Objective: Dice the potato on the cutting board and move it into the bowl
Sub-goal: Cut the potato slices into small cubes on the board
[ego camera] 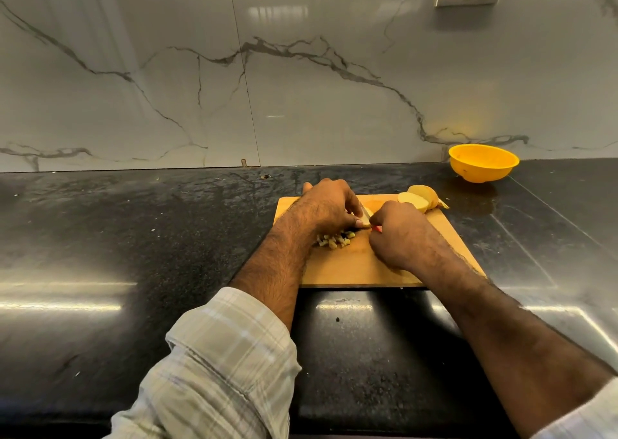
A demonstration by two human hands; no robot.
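Left hand point(326, 209) pinning a potato slice point(367, 212), right hand point(398, 234) wrapped round a red-handled knife point(377, 228), mid-dicing, bowl point(483, 163) transfer probably waiting on remaining potato chunk point(419, 198).

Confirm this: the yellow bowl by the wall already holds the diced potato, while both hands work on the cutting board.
Not right. The head view shows the diced potato lying on the cutting board, under the left hand; none shows in the yellow bowl by the wall. Both hands, the right hand included, do work on the board.
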